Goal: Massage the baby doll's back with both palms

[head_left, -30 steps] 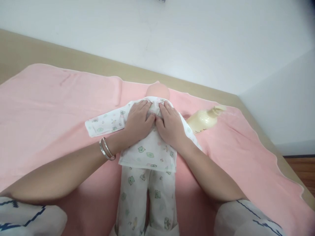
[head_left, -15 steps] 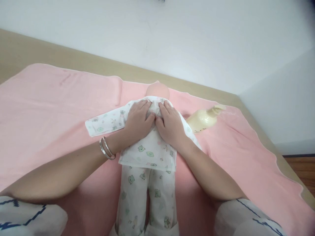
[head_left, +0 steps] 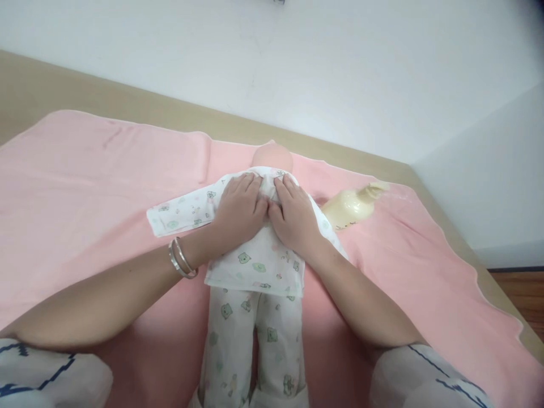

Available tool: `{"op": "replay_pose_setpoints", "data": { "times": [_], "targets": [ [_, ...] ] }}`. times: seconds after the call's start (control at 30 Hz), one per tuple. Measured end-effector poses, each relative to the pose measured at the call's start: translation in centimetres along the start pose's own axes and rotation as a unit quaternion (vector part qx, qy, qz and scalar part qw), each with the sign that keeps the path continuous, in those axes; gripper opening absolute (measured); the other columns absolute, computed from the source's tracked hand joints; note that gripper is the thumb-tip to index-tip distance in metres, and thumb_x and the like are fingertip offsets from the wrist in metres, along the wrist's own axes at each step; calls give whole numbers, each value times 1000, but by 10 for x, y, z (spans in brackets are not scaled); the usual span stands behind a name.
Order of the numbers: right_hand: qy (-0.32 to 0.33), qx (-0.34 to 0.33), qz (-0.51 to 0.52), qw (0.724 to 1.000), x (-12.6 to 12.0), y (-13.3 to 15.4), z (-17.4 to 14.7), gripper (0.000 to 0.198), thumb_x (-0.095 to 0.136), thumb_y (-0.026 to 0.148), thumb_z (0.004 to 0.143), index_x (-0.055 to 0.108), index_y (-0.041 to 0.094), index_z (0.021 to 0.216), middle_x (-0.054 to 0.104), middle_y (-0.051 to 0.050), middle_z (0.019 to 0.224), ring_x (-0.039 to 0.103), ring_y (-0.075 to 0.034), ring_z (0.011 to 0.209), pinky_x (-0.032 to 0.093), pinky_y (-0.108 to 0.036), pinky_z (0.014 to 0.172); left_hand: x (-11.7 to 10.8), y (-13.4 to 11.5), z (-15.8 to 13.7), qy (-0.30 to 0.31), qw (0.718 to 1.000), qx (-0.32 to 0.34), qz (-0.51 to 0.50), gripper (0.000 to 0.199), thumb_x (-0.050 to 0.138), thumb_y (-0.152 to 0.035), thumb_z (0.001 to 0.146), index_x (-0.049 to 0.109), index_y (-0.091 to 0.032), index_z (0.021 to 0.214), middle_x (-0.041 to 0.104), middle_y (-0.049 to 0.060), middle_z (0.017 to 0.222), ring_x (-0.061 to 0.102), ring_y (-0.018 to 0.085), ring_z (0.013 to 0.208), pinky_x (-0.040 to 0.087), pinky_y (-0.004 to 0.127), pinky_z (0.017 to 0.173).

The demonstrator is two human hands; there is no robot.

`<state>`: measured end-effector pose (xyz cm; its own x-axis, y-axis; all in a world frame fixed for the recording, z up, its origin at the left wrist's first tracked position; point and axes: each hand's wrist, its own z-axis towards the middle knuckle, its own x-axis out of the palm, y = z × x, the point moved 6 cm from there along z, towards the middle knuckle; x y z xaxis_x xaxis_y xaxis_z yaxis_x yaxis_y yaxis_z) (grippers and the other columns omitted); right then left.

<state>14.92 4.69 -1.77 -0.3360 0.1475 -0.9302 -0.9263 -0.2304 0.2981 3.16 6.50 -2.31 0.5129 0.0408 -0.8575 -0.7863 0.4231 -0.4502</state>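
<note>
A baby doll [head_left: 255, 266] in a white printed top and trousers lies stretched out on a pink blanket [head_left: 127, 170], its bare head at the far end. My left hand [head_left: 240, 207] rests flat on the upper part of the doll's top, fingers pointing away from me. Beside it my right hand [head_left: 295, 215] lies flat on the same cloth, the two thumbs meeting or nearly meeting at the middle. One doll sleeve reaches out to the left; the other slants down to the right, partly behind my right forearm. Two silver bangles [head_left: 182, 258] circle my left wrist.
A pale yellow pump bottle [head_left: 351, 207] lies on its side on the blanket, right of the doll. Under the blanket is a tan tabletop [head_left: 140, 90], set against a white wall [head_left: 340, 73]. Brown wood [head_left: 522, 294] shows beyond the right edge.
My left wrist and its bangles have shifted very slightly to the left. Both hands remain on the doll's top, and the doll and bottle look unmoved.
</note>
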Motion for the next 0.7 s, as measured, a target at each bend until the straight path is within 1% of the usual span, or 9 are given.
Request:
{"op": "replay_pose_setpoints", "data": {
  "times": [0.13,0.23,0.3,0.37,0.47,0.53,0.6,0.67,0.7],
  "targets": [
    [28,12,5,1000,0,-6,6,66,30,32,96,38,-1,152,33,-23,164,26,-32,156,25,-54,126,-2,-18,-14,28,992,43,115,56,28,-26,103,47,9,143,49,29,150,42,39,145,31,53,124],
    [52,45,-5,998,0,-15,12,69,30,38,98,33,-4,153,28,-26,165,22,-34,157,22,-56,126,-2,-29,-23,40,986,50,155,55,31,-24,103,44,11,144,45,32,151,39,42,146,32,54,123],
    [59,44,-15,997,-2,-17,14,69,28,40,100,33,-4,153,30,-27,164,23,-35,156,23,-57,126,-1,-32,-25,53,986,55,147,54,31,-22,102,44,9,144,45,31,152,37,41,148,32,54,124],
    [67,30,-25,997,-3,-13,12,67,25,39,102,36,-3,152,35,-26,162,28,-34,155,26,-55,125,-2,-31,-22,65,989,59,119,52,29,-22,102,46,6,143,46,28,153,37,38,149,32,54,124],
    [71,20,-56,996,-4,-4,1,65,25,38,103,36,-4,152,39,-25,160,33,-34,153,29,-53,124,-4,-18,-10,71,994,48,67,51,26,-23,102,50,2,139,47,25,152,38,36,148,35,55,122],
    [56,12,-86,995,-5,4,-9,65,27,36,104,36,-4,153,40,-25,160,35,-35,152,30,-52,124,-5,-6,-1,61,996,44,37,48,26,-25,102,55,0,130,54,24,143,44,36,142,38,54,119],
    [37,-9,-107,994,-8,12,-18,63,27,35,104,38,-3,152,43,-25,158,37,-35,150,31,-52,124,-5,3,7,49,998,45,8,43,27,-30,101,60,-6,116,62,21,128,54,34,130,43,53,114],
    [23,-29,-111,993,-9,19,-23,62,27,35,104,41,-3,151,47,-25,155,40,-35,149,32,-51,124,-5,9,11,34,998,44,-8,40,28,-32,101,61,-9,106,64,20,118,58,33,119,47,52,109],
    [19,-32,-107,994,-10,20,-24,62,27,35,104,42,-2,151,48,-25,154,41,-35,148,33,-51,124,-5,9,11,26,999,44,-7,41,28,-32,101,61,-9,104,64,20,116,59,33,118,46,51,109]
  ]
}}
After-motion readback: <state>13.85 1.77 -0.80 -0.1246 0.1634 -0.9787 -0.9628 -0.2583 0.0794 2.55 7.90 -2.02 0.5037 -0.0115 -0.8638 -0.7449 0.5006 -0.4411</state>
